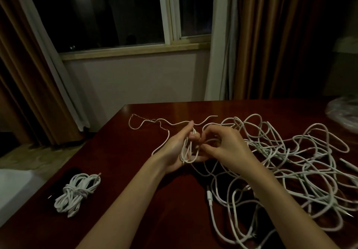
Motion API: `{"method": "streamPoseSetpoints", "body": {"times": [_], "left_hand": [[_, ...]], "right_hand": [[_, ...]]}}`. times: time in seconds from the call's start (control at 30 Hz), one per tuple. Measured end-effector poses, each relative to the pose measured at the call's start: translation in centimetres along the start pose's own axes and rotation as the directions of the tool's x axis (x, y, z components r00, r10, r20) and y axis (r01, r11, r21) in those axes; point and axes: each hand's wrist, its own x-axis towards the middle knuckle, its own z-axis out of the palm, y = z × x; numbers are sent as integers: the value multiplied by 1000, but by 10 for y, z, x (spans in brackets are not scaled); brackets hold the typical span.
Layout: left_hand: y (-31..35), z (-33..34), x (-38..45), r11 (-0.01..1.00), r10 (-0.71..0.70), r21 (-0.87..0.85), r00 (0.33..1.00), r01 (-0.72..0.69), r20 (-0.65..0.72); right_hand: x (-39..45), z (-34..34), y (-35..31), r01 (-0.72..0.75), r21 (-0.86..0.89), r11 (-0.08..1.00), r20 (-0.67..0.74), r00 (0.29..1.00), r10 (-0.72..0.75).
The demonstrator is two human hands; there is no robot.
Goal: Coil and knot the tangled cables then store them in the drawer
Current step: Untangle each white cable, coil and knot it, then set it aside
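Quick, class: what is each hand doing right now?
Left hand: holds loops of thin white cable.
Right hand: pinches the same cable.

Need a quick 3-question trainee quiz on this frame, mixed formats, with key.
1. True or false: a knotted bundle already lies on the table.
2. What is looped around the left hand? A) part of a white cable B) a black strap C) nothing
3. Fill in: the loose tangle lies to the person's ____ side.

Key: 1 true. 2 A, the coil sits in that hand while the right hand pinches a strand beside it. 3 right.
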Motion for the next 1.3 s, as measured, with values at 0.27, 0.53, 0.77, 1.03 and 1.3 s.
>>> {"method": "streamPoseSetpoints", "body": {"times": [0.27,0.53,0.77,1.03,1.3], "left_hand": [[0,0,3,967,64,252,994,-39,-90],[1,-1,0,972,2,234,992,-31,123],[5,-11,-2,991,6,-133,983,19,184],[6,-7,1,969,182,-179,982,-171,46],[2,13,-2,874,382,351,921,-336,-72]], "right_hand": [[-1,2,0,0,-3,1000,-76,997,-1],[1,0,-3,-105,206,973,-145,980,136],[7,-3,-2,-242,451,859,-83,947,310],[2,-2,-8,-285,613,737,-71,909,411],[1,9,-15,-176,518,837,-116,955,273]]}}
